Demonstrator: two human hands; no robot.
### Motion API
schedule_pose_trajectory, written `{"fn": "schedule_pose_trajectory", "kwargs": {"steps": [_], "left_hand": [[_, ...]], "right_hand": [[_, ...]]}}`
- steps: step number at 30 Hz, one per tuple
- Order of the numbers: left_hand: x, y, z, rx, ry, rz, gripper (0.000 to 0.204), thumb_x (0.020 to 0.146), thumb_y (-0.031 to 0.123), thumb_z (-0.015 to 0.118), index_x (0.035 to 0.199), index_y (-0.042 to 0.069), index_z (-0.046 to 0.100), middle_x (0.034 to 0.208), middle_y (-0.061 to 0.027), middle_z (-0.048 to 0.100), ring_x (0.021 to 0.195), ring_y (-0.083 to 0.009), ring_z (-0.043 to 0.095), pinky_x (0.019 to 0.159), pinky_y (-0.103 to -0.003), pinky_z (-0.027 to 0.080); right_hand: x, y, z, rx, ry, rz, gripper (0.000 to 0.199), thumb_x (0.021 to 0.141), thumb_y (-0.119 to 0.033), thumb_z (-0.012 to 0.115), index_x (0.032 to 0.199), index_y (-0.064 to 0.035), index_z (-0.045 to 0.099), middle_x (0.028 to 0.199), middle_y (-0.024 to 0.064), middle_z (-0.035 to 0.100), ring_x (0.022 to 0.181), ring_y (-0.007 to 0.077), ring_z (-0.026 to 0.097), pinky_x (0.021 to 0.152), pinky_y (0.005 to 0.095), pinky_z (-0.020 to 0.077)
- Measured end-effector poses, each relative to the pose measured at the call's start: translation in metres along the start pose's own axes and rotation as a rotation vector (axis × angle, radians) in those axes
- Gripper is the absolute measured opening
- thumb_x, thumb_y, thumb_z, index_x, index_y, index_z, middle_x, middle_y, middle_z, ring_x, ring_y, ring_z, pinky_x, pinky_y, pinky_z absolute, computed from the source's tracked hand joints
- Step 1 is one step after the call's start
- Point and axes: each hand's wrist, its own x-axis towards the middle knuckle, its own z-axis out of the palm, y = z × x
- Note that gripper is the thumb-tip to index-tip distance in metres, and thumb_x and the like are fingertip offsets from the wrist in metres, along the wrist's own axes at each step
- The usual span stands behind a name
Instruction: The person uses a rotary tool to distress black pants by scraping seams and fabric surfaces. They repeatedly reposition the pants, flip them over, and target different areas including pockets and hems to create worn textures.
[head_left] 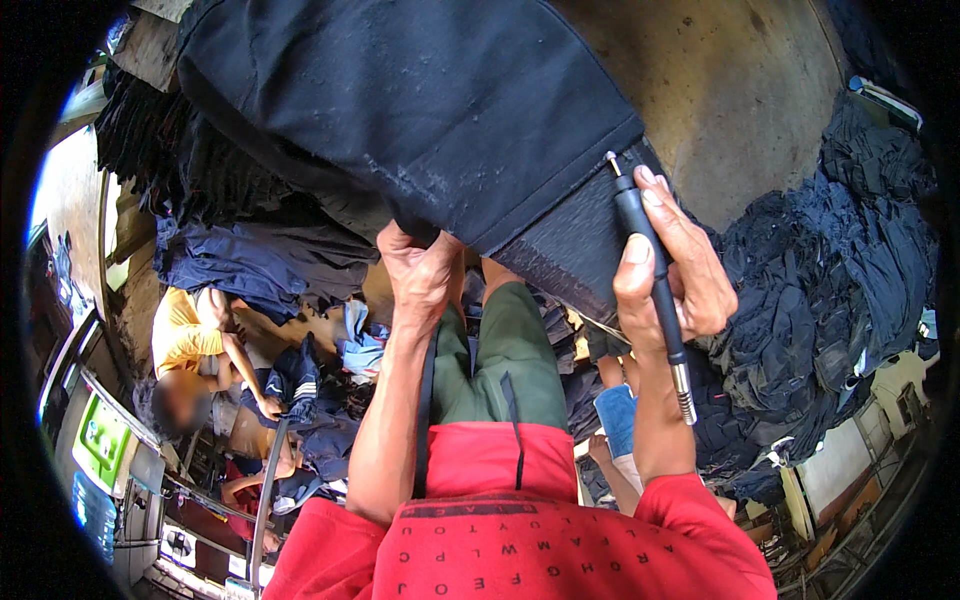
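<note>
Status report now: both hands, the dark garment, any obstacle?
Left hand grips dark garment edge. Right hand holds black pen-shaped tool, tip on the garment's rough patch. Nothing between hands and garment.

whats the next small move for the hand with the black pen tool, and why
Probably lower the tool tip onto the cloth. The right hand holds the black pen-shaped tool with its tip just at the edge of the dark garment, above the grey textured hem, while the left hand grips the hem's lower edge and steadies it.
</note>
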Motion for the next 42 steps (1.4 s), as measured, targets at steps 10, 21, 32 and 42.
{"fn": "schedule_pose_trajectory", "kwargs": {"steps": [10, 21, 32, 42], "left_hand": [[-0.001, -0.002, -0.003, -0.02, -0.003, -0.007, 0.016, 0.097, -0.009, 0.076, 0.109, 0.001, 0.081, 0.115, -0.0039, 0.081, 0.103, -0.0144, 0.075, 0.095, -0.032, 0.058], [-0.002, -0.003, 0.008, -0.057, 0.036, 0.014, 0.015, 0.097, -0.007, 0.078, 0.111, -0.001, 0.081, 0.108, -0.0034, 0.081, 0.098, -0.0124, 0.073, 0.09, -0.029, 0.056], [-0.003, 0.0, 0.006, 0.017, 0.021, -0.024, 0.019, 0.095, 0.0, 0.083, 0.114, 0.001, 0.082, 0.109, -0.003, 0.082, 0.095, -0.0114, 0.072, 0.089, -0.03, 0.056], [-0.001, 0.002, 0.006, -0.035, -0.006, 0.004, 0.019, 0.095, -0.005, 0.08, 0.114, 0.0, 0.082, 0.108, -0.0039, 0.082, 0.094, -0.0126, 0.073, 0.088, -0.03, 0.057]], "right_hand": [[-0.001, -0.003, -0.004, -0.077, -0.021, 0.075, 0.032, 0.086, -0.002, 0.073, 0.114, 0.0119, 0.078, 0.111, 0.0279, 0.081, 0.108, 0.041, 0.081, 0.101, 0.0481, 0.0639], [-0.004, -0.003, -0.006, 0.176, -0.116, -0.042, 0.029, 0.093, -0.006, 0.068, 0.114, 0.0116, 0.077, 0.107, 0.03, 0.08, 0.108, 0.0416, 0.08, 0.102, 0.0502, 0.0634], [-0.001, -0.01, -0.003, 0.287, -0.33, -0.217, 0.028, 0.088, -0.007, 0.073, 0.111, 0.0067, 0.081, 0.099, 0.0217, 0.08, 0.105, 0.0396, 0.082, 0.099, 0.0518, 0.0664], [-0.001, -0.01, -0.002, 0.244, -0.279, -0.198, 0.028, 0.086, -0.005, 0.074, 0.111, 0.0055, 0.081, 0.098, 0.0213, 0.08, 0.103, 0.0397, 0.082, 0.098, 0.0513, 0.0671]]}}
